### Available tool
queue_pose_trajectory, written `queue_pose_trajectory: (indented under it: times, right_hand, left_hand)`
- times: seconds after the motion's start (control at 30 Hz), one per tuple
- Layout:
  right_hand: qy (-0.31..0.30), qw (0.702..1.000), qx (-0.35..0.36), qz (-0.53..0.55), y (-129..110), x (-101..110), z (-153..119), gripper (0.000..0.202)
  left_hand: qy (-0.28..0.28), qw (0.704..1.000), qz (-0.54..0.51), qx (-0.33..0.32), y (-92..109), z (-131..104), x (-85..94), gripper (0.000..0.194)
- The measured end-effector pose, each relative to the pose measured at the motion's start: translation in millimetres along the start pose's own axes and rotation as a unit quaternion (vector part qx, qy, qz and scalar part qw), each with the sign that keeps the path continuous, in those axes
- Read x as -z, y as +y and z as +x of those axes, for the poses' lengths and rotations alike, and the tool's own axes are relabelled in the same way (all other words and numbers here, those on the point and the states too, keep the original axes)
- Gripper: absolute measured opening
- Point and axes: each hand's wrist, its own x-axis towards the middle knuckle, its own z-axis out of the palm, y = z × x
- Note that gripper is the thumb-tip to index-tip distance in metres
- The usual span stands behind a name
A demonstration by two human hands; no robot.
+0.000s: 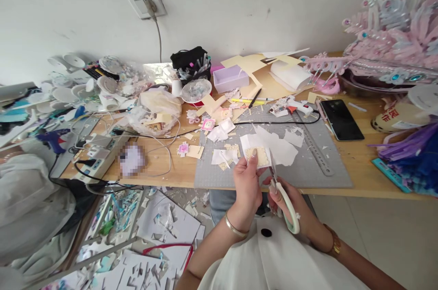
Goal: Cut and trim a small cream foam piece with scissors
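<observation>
White garment front [270, 262] with a dark button [266, 233], foremost; just beyond it, two hands meet at the near edge of the wooden table [359, 176]. Left hand [247, 182]: thumb pressed on top, pinching a white sheet [245, 142] against which lies a beige patterned piece [259, 157]. Right hand [287, 201]: closed about the pale handles of scissors [290, 208], whose blades reach the sheet's right side; whether they are parted cannot be made out by an onlooker. Cutting appears to be partway: a white margin shows along the beige piece's left and upper sides, so trimming seems unfinished. Beneath and beyond, a grey cutting mat [337, 176] bears torn white paper [282, 149], patterned offcuts [233, 149] and a ruler [316, 149], suggesting cutting already done. Farther out, a phone [342, 119] lies to the right; behind the mat stands a lavender box [231, 81]. Far left: a co-worker's grey clothing [22, 180].
</observation>
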Motion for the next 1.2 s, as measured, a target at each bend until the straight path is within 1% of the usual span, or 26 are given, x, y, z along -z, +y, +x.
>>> queue_pose_trajectory:
  times: [0.17, 0.33, 0.5, 0.67, 0.77, 0.83, 0.87, 0.9, 0.93, 1.0, 1.03, 1.07, 1.13, 1.2]
  right_hand:
    - [-0.004, 1.0, 0.004, 0.013, 0.9, 0.7, 0.5, 0.044]
    - [-0.004, 1.0, 0.001, 0.005, 1.1, 2.7, 1.0, 0.044]
    - [-0.011, 1.0, 0.006, 0.002, 6.0, 5.5, 2.7, 0.044]
    - [-0.043, 0.998, -0.004, 0.034, 0.9, 7.1, 4.9, 0.054]
    - [-0.084, 0.995, -0.037, 0.043, -4.5, 20.1, -0.9, 0.057]
    - [-0.128, 0.987, -0.08, 0.061, -5.6, 35.8, -7.3, 0.053]
    - [-0.145, 0.98, -0.098, 0.093, -5.6, 44.3, -10.2, 0.053]
    - [-0.129, 0.977, -0.114, 0.129, -5.8, 52.1, -12.3, 0.056]
    - [-0.091, 0.973, -0.138, 0.163, -6.3, 58.4, -13.2, 0.057]
    - [0.026, 0.958, -0.157, 0.239, -9.0, 64.3, -10.3, 0.051]
    - [0.07, 0.946, -0.156, 0.276, -11.3, 63.6, -6.3, 0.051]
    - [0.092, 0.936, -0.156, 0.302, -14.1, 60.6, -0.8, 0.051]
    - [0.106, 0.931, -0.145, 0.317, -20.1, 50.5, 13.8, 0.048]
    - [0.135, 0.931, -0.104, 0.323, -25.7, 39.3, 30.3, 0.042]
  left_hand:
    - [-0.005, 1.0, 0.003, 0.003, 2.3, -1.9, -3.0, 0.048]
    - [-0.008, 1.0, 0.015, -0.006, 2.1, -1.0, -3.7, 0.048]
    - [-0.013, 1.0, 0.017, -0.011, 2.0, -0.1, -4.3, 0.046]
    - [0.001, 0.998, 0.036, -0.047, 7.0, 7.9, -7.7, 0.043]
    - [0.01, 0.997, 0.035, -0.072, 12.0, 17.0, -7.1, 0.042]
    - [0.012, 0.997, 0.028, -0.076, 14.5, 21.9, -4.2, 0.041]
    - [0.01, 0.997, 0.027, -0.073, 15.1, 23.3, -2.1, 0.041]
    - [0.008, 0.997, 0.028, -0.072, 15.1, 24.0, 0.1, 0.041]
    - [0.003, 0.997, 0.031, -0.07, 14.5, 23.8, 2.3, 0.041]
    - [-0.002, 0.997, 0.035, -0.066, 11.6, 21.1, 6.1, 0.04]
    - [-0.003, 0.997, 0.036, -0.065, 9.6, 18.8, 7.4, 0.04]
    - [-0.008, 0.997, 0.038, -0.061, 7.5, 16.0, 8.4, 0.04]
    - [-0.031, 0.997, 0.044, -0.062, 3.3, 9.7, 9.6, 0.038]
    - [-0.067, 0.994, 0.052, -0.065, 0.0, 3.7, 10.1, 0.036]
